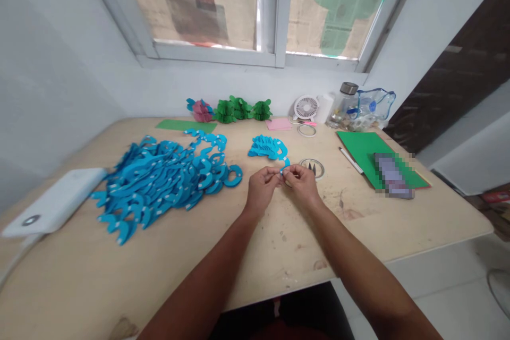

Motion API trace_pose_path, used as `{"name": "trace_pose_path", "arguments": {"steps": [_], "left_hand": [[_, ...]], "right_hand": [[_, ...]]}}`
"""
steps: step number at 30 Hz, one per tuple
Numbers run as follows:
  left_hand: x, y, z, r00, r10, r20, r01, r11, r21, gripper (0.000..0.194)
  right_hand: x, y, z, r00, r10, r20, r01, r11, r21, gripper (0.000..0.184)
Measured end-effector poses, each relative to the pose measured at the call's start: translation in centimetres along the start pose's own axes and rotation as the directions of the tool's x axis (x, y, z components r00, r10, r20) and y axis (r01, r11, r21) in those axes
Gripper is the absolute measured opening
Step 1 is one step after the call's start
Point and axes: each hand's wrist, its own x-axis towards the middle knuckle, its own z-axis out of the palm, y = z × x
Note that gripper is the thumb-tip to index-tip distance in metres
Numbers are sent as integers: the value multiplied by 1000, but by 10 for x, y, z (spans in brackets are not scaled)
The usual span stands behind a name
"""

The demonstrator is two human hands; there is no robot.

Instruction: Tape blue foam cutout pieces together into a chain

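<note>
My left hand (262, 187) and my right hand (302, 181) meet near the middle of the table, fingertips pinched on the near end of a blue paper chain (281, 150). Beyond my hands, the rest of that chain lies bunched on the wood. To the left spreads a large heap of blue curved paper pieces (159, 175), many with small white patches. One blue paper ring (234, 175) lies at the heap's right edge. Close behind my right hand is a roll of tape (322, 168), with dark pointed shapes inside its ring.
A white power bank (56, 202) with a cable lies at left. At right, a phone (392, 176) rests on green paper (360, 149) beside a white pen (351, 160). Along the wall stand green paper pompoms (241, 108), a small fan (306, 108) and a bottle (343, 106).
</note>
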Motion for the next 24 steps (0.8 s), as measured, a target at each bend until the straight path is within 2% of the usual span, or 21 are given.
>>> {"name": "trace_pose_path", "arguments": {"steps": [11, 24], "left_hand": [[-1, 0, 0, 1000, 15, 10, -15, 1000, 4, 6], [-2, -1, 1, 1000, 24, 3, -24, 1000, 20, 4]], "right_hand": [[-1, 0, 1, 999, 38, -13, -37, 999, 32, 17], [0, 2, 1, 999, 27, -29, -27, 1000, -14, 18]]}}
